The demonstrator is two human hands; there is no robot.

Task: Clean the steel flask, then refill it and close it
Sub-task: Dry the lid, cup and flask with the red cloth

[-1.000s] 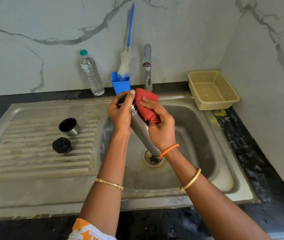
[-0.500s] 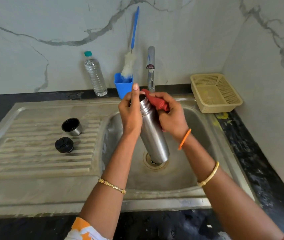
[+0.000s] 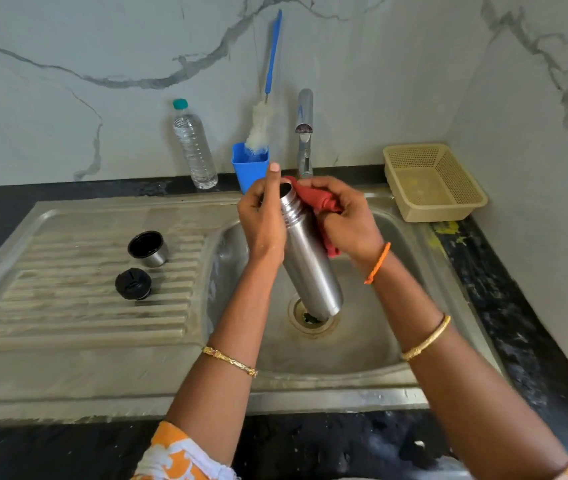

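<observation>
My left hand (image 3: 263, 220) grips the neck of the steel flask (image 3: 310, 258), fingers curled round its far side, thumb sticking straight up past the rim. My right hand (image 3: 348, 220) pinches a red cloth (image 3: 317, 200) with curled fingers and presses it against the flask's mouth and right shoulder. The cloth hangs down behind the flask body.

The flask sits centre frame, held over the sink (image 3: 362, 341) basin. Its long axis is tilted: open mouth toward upper left, base toward lower right, just above the drain (image 3: 312, 318). I can't tell whether the base touches the drain. No cap on it, threads bare.

Mid left of frame, on the ribbed draining board: steel cup lid (image 3: 147, 248) standing mouth up, dark inside, contents not readable. Black stopper (image 3: 133, 284) just below it, apart.

Back edge, on the counter (image 3: 68, 195): clear water bottle (image 3: 194, 147) with teal cap, upright. Blue cup (image 3: 249, 166) just right of it holding a bottle brush (image 3: 263, 98), blue handle leaning up and right. Tap (image 3: 304, 133) beside that. Upper right of frame: cream mesh basket (image 3: 431, 181), nothing clearly visible inside.
</observation>
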